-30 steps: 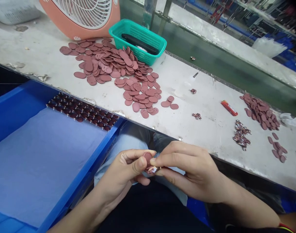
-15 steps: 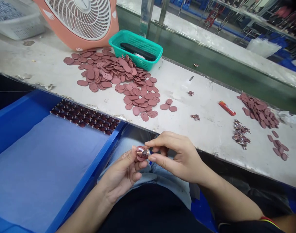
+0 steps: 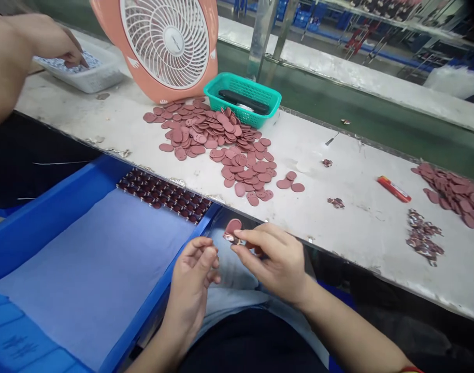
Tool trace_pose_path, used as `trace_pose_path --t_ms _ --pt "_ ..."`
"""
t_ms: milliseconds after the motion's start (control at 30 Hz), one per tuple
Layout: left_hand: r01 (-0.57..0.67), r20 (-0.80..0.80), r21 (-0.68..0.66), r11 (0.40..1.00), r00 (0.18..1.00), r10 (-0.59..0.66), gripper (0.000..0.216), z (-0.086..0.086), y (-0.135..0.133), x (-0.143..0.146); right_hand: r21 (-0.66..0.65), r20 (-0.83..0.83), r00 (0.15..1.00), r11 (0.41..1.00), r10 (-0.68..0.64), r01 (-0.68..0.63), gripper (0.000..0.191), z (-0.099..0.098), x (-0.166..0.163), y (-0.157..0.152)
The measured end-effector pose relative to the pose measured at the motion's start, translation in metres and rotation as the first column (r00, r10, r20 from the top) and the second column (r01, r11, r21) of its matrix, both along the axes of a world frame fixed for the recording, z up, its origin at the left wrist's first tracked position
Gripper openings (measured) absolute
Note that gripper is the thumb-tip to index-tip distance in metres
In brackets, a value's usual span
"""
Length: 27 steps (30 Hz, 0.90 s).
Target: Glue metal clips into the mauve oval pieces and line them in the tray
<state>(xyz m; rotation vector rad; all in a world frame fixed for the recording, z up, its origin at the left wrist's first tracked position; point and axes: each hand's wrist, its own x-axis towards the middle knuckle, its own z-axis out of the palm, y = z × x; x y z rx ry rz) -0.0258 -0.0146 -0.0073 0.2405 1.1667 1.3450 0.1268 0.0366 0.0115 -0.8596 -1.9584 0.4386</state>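
Thumb and fingers of my right hand (image 3: 277, 259) pinch a small oval reddish-brown piece (image 3: 233, 226) with a shiny figure-like part at its lower end. It is held above my lap, just off the table edge. Close to its left, my left hand (image 3: 194, 272) is apart from the piece, with thumb and fingertips drawn together; whether anything small lies between them is hidden. On the table beyond, a large pile of flat oval pieces (image 3: 221, 127) in the same colour spreads out. Small shiny brown parts (image 3: 425, 235) lie clustered at the right.
At the left sits a blue tray (image 3: 159, 280) with a pale sheet and rows of dark assembled pieces (image 3: 162, 194). Behind are an orange fan (image 3: 155, 93), a teal basket (image 3: 275, 103) and a red tube (image 3: 394, 189). Another person's hand (image 3: 54, 41) reaches into a white tub (image 3: 100, 77).
The oval piece has passed from my left fingers to my right hand, and my left hand has drawn away from it. Another person's arm has come in at upper left. The view has shifted left.
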Motion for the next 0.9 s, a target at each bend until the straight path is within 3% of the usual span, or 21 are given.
trace_pose_path --t_ms 133,333,433,600,767,900 --pt "-0.089 -0.178 0.076 0.993 0.979 0.101 0.031 -0.003 -0.003 -0.007 0.215 0.101 0.995 0.976 0.009 -0.031 0.019 -0.028 -0.028 0.001" --pt "-0.145 -0.262 -0.005 0.989 0.955 0.139 0.032 -0.011 0.006 -0.023 0.164 0.135 0.990 0.984 0.044 -0.066 0.018 -0.052 -0.058 0.010" --pt "-0.126 -0.416 -0.040 0.991 0.904 0.098 0.037 -0.023 0.012 -0.041 0.157 0.157 0.986 0.984 0.063 -0.088 0.015 -0.053 -0.067 0.013" --pt "-0.148 -0.695 -0.123 0.981 0.719 0.021 0.038 -0.063 0.045 -0.105 0.217 0.195 0.970 0.958 0.146 -0.188 0.012 -0.048 -0.053 0.004" --pt "-0.125 -0.894 -0.291 0.949 0.388 -0.223 0.028 -0.105 0.087 -0.168 0.148 0.233 0.967 0.979 0.102 -0.139 0.010 -0.054 -0.024 -0.005" --pt "-0.087 -0.902 -0.413 0.907 0.176 -0.394 0.038 -0.123 0.101 -0.185 0.110 0.247 0.968 0.991 0.048 -0.078 0.013 -0.056 -0.008 -0.007"
